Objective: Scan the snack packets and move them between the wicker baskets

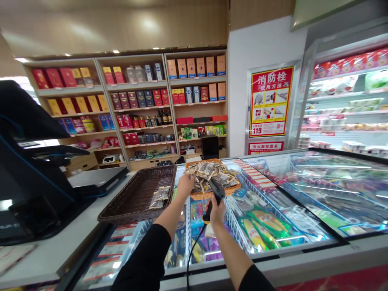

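Note:
My right hand is wrapped around the handle of a black barcode scanner, whose head points over an orange wicker basket. A cable runs from the scanner down toward the front edge. Small clear-and-brown snack packets are heaped in that basket. At the basket's left rim, my left hand has its fingers curled together beside the heap; what they hold, if anything, is too small to make out. Left of this hand is a dark brown wicker tray with a few similar packets in its right corner.
Both baskets rest on a glass-topped freezer holding bagged goods in wire bins. On the left counter are a black register and a flat scale. Behind stand shelves of boxes; a refrigerated display is at right.

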{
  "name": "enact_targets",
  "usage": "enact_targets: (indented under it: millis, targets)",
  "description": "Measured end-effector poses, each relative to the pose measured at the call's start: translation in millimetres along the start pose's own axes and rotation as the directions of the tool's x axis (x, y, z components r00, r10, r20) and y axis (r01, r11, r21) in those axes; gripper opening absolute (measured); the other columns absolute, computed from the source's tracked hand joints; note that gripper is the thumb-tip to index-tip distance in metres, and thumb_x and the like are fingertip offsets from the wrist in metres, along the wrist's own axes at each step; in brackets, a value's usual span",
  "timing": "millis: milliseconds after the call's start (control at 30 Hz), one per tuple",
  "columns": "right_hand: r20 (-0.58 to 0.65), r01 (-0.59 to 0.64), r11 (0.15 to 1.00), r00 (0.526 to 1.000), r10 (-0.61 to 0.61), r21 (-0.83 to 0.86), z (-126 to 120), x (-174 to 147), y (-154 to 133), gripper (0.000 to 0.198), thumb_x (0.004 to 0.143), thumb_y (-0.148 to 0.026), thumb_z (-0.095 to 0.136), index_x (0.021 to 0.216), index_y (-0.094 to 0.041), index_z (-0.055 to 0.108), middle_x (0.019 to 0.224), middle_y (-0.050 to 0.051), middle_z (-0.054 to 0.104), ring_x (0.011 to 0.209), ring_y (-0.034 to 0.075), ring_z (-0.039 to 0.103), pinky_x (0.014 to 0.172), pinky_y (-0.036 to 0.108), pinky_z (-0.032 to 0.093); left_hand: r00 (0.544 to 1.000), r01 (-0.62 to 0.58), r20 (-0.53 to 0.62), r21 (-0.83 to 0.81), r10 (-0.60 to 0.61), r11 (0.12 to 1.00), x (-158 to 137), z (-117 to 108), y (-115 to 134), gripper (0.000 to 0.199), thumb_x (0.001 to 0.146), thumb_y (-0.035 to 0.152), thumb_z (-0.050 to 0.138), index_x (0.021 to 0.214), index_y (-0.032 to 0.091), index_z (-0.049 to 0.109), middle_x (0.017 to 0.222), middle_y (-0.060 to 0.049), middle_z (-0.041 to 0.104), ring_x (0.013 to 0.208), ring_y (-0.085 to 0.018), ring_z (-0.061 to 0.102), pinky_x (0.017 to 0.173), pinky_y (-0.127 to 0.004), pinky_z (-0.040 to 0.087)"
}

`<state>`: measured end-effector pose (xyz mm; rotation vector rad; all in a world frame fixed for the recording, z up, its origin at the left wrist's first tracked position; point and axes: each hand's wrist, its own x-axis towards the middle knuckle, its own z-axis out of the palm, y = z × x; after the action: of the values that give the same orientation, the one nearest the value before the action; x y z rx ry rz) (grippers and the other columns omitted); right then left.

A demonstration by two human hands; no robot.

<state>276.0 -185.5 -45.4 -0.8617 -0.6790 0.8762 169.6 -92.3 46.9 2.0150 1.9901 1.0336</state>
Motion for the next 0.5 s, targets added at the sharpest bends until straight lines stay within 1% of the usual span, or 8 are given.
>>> enact_targets:
  millis: [67,100,200,267,333,400,433,500]
  targets:
    - [0.057,-0.017,1.0,0.998,0.015,0.025,3.5,-3.7,-0.4,0.041,0.075,-0.062,0.058,0.073,-0.023,0.045,0.049,-0.005,0.048,0.035,0.014,0.045,0.035,0.027,0.038,0.998,0.038,-0.032,-0.214,-0.046,0.976,6.9,-15.5,-17.4,0.023,0.084,0.026,0.053,0.087,0.015,0.072,0.081,-0.01,0.071,0.08,-0.022,0.066,0.07,-0.028,0.046]
    - [0.106,-0.026,0.999,0.994,0.023,0.027,5.3,-6.7,-0.6,0.042,0.074,-0.062,0.059,0.072,-0.023,0.045,0.048,-0.005,0.047,0.034,0.013,0.044,0.034,0.026,0.037,0.996,0.073,-0.014,-0.344,-0.082,0.936,8.8,-22.3,-27.9,0.022,0.083,0.026,0.055,0.088,0.015,0.072,0.077,-0.007,0.07,0.076,-0.02,0.065,0.068,-0.027,0.047]
    - [0.325,-0.077,0.997,0.943,0.078,-0.015,10.3,-18.6,-1.6,0.043,0.072,-0.062,0.061,0.075,-0.02,0.049,0.048,-0.006,0.047,0.033,0.01,0.042,0.033,0.023,0.034,0.974,0.221,0.115,-0.675,-0.195,0.704,5.6,-34.4,-62.5,0.022,0.075,0.029,0.068,0.09,0.014,0.073,0.07,-0.003,0.067,0.064,-0.014,0.062,0.064,-0.026,0.05]
    - [0.461,-0.116,0.991,0.877,0.134,-0.067,12.7,-26.6,-2.2,0.044,0.073,-0.061,0.061,0.082,-0.019,0.053,0.048,-0.006,0.048,0.032,0.01,0.041,0.032,0.022,0.032,0.961,0.26,0.154,-0.793,-0.231,0.551,-1.9,-35.5,-82.1,0.026,0.069,0.031,0.075,0.089,0.014,0.072,0.069,-0.002,0.067,0.062,-0.011,0.061,0.065,-0.025,0.052]
    - [0.527,-0.117,0.986,0.834,0.163,-0.119,13.9,-32.1,-2.4,0.043,0.074,-0.058,0.061,0.085,-0.018,0.055,0.049,-0.007,0.049,0.032,0.01,0.04,0.031,0.022,0.032,0.957,0.253,0.152,-0.854,-0.247,0.454,-9.2,-33.4,-94.6,0.032,0.066,0.035,0.078,0.089,0.014,0.072,0.069,-0.003,0.066,0.061,-0.01,0.06,0.064,-0.024,0.052]
    - [0.526,-0.076,0.983,0.836,0.154,-0.166,13.5,-34.3,-2.1,0.039,0.076,-0.056,0.06,0.081,-0.018,0.055,0.048,-0.006,0.049,0.032,0.01,0.041,0.032,0.022,0.032,0.958,0.242,0.146,-0.872,-0.245,0.426,-13.2,-31.0,-99.4,0.038,0.065,0.041,0.078,0.09,0.014,0.071,0.066,-0.002,0.064,0.059,-0.009,0.059,0.061,-0.023,0.05]
    - [0.516,-0.051,0.981,0.844,0.143,-0.189,12.8,-34.5,-1.9,0.037,0.077,-0.055,0.059,0.079,-0.018,0.055,0.048,-0.006,0.049,0.032,0.01,0.042,0.032,0.022,0.033,0.96,0.239,0.145,-0.867,-0.239,0.436,-13.9,-30.1,-99.6,0.04,0.064,0.044,0.077,0.09,0.014,0.071,0.063,-0.001,0.062,0.057,-0.009,0.058,0.059,-0.022,0.049]
    - [0.501,-0.003,0.973,0.857,0.12,-0.229,11.0,-34.1,-1.6,0.036,0.079,-0.054,0.059,0.076,-0.019,0.055,0.047,-0.005,0.049,0.033,0.011,0.043,0.032,0.022,0.034,0.967,0.221,0.119,-0.835,-0.226,0.504,-13.3,-29.1,-97.7,0.042,0.064,0.048,0.076,0.088,0.013,0.071,0.058,0.002,0.057,0.053,-0.008,0.054,0.054,-0.021,0.046]
